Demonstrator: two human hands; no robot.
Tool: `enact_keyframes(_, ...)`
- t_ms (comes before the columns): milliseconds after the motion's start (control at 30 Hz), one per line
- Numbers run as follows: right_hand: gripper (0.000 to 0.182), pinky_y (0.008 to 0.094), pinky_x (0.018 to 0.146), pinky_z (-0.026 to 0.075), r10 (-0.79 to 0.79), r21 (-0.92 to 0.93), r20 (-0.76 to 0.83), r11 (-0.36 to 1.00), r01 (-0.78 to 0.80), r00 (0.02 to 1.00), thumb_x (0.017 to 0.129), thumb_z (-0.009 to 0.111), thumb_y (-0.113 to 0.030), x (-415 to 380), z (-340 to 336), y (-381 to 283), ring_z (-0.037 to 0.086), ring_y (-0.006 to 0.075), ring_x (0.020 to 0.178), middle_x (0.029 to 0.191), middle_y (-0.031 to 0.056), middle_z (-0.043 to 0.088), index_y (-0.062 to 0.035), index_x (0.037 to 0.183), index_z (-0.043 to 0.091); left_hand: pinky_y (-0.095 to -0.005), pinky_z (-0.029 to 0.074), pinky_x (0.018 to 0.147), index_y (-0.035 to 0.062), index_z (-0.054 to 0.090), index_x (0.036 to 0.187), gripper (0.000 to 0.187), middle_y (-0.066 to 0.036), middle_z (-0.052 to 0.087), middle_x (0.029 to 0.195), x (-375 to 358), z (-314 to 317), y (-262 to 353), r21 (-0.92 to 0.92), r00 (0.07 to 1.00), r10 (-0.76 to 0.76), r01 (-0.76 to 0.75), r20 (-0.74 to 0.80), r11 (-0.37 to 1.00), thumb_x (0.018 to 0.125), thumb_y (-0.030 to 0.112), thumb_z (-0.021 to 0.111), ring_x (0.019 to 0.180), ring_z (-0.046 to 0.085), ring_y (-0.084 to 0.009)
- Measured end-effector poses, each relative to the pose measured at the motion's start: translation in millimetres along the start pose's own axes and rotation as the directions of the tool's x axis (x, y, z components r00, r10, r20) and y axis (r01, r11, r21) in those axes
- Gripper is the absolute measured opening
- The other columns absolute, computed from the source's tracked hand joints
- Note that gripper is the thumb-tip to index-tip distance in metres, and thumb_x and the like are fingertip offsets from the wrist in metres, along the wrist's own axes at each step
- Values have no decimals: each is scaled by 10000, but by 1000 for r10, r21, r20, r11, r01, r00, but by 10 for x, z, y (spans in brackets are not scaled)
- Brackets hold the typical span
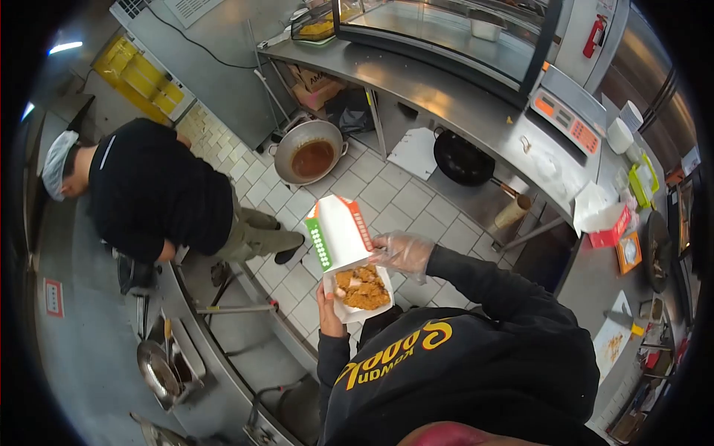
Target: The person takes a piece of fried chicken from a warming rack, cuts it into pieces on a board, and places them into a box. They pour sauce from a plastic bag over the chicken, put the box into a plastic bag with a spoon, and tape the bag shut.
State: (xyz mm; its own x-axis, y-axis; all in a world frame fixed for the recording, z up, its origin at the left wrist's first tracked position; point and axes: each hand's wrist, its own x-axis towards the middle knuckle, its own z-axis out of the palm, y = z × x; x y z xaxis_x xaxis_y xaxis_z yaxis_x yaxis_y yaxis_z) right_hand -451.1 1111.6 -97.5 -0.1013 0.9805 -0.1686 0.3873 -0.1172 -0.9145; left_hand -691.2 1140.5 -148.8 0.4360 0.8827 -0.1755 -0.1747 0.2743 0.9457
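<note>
An open food box [347,245] with orange and green print is held in front of my chest, its lid tilted up. Pieces of brown fried food [363,288] lie in its lower tray. My left hand [329,311], bare, grips the tray's left side, with its thumb along the wall. My right hand [405,254], in a clear plastic glove, holds the box's right side where lid and tray meet. Some of its fingertips are hidden by the box.
A person [156,193] in black with a white cap leans over the left counter. A large pan [307,152] of brown liquid stands on the floor ahead. A black wok [462,157] sits under the steel counter [416,80]. An orange scale [567,123] stands at right.
</note>
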Motion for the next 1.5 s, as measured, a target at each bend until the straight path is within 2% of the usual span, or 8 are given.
enact_keyframes(633,509,295,748,441,508,410,-453,848,-335,732,850,562,-441,2441,-2284,1174,554,175,816,887,109,609,30,1043,539,-450,530,724,235,195,1277,622,-128,349,1284,6476,1546,127,-283,943,-214,284,254,916,762,69,503,1093,486,-310)
enact_keyframes(867,434,281,703,435,429,193,-340,903,-385,837,855,566,-411,3619,-3521,1309,521,137,744,807,76,587,-26,1056,565,-417,508,742,231,152,1305,624,-104,329,1281,7908,2293,-179,-251,943,-225,286,245,925,852,116,565,1140,411,-279)
enact_keyframes(1000,358,322,641,447,515,329,-272,844,-424,813,862,562,-371,4430,-4189,1461,534,146,675,753,81,605,-47,1012,592,-456,472,851,139,163,1307,699,-108,277,1332,8540,2154,-610,-123,968,47,-16,248,992,811,140,656,1173,377,-251)
enact_keyframes(1067,315,324,638,452,469,375,-251,853,-361,847,867,564,-323,4834,-4374,1759,534,158,666,772,84,605,-53,1026,586,-411,478,853,73,244,1294,632,-134,305,1298,8737,1983,-739,402,927,288,-366,242,840,820,174,650,1155,395,-250)
enact_keyframes(1200,313,298,607,462,542,464,-356,810,-359,762,870,559,-299,5460,-4690,1660,536,158,657,831,54,599,-23,1018,571,-292,505,658,9,464,1084,399,-103,510,1014,9253,1645,-30,39,999,-38,38,0,999,812,226,661,802,558,-183)
enact_keyframes(1267,315,285,576,470,772,696,-77,495,-520,631,874,552,-303,5534,-4794,1665,555,149,665,854,68,612,-22,1013,569,-299,500,551,34,477,970,247,-55,546,880,9983,1322,185,-19,992,29,-32,-120,999,854,214,601,683,549,-147)
enact_keyframes(1333,338,278,551,474,790,685,-79,486,-542,608,873,550,-336,5531,-4876,1826,567,145,654,828,76,621,-16,981,562,-340,529,582,85,474,934,128,-47,552,881,11009,803,287,-209,996,27,-8,87,978,881,178,546,739,545,-144)
enact_keyframes(1500,349,280,550,492,846,750,-72,394,-531,528,876,545,-357,5664,-4944,1610,584,156,651,817,85,637,-10,864,578,-423,513,598,29,452,1117,494,-110,485,1153,12979,582,1205,-106,960,-158,137,-229,985,816,381,625,931,531,-239)
